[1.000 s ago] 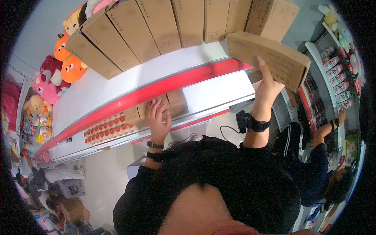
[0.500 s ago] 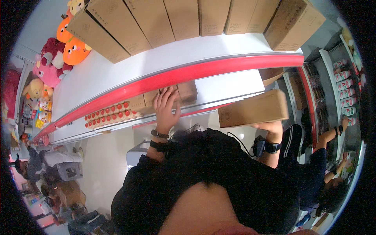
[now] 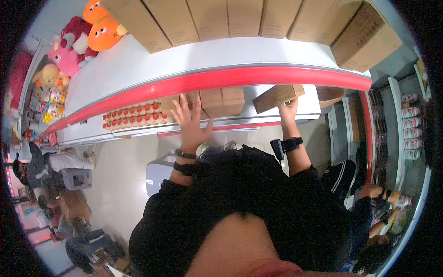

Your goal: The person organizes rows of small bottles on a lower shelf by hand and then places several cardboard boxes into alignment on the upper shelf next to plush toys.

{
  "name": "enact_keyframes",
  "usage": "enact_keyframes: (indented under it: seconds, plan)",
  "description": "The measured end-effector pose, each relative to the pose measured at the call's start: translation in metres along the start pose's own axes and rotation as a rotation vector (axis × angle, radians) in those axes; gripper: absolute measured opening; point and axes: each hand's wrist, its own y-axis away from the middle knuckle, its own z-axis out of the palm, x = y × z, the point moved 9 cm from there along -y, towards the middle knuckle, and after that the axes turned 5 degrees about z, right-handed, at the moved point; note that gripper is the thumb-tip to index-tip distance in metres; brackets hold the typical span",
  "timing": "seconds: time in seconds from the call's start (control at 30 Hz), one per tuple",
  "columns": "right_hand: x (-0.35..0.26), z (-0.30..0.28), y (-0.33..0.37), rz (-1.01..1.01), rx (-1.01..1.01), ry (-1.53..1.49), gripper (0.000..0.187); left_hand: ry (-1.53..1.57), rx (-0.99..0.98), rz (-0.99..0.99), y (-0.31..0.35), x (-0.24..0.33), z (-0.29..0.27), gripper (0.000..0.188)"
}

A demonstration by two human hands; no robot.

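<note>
My right hand (image 3: 288, 111) grips a long brown cardboard box (image 3: 278, 97) and holds it tilted on a white shelf (image 3: 307, 110) under the red-edged shelf top (image 3: 221, 78). My left hand (image 3: 190, 122) is open with fingers spread, its fingertips near two upright cardboard boxes (image 3: 224, 101) that stand on the same shelf. Both wrists wear dark bands.
A row of large cardboard boxes (image 3: 230, 18) lines the shelf top, with plush toys (image 3: 83, 34) at its left end. Small red-capped bottles (image 3: 134, 115) fill the shelf to the left. A person (image 3: 374, 207) crouches at lower right; others are at lower left.
My right hand brought the long box down from the top row, then up onto the lower shelf. My left hand stayed near the upright boxes.
</note>
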Motion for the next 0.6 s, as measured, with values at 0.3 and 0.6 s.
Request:
enact_keyframes:
  seconds: [0.3,0.6]
  plan:
    - [-0.005,0.037,0.004,-0.232,0.052,0.273,0.059,-0.091,0.1,-0.117,0.027,-0.027,-0.031,0.074]
    - [0.015,0.043,0.003,-0.182,-0.095,0.49,0.075,-0.033,0.125,-0.16,0.027,-0.033,-0.034,0.064]
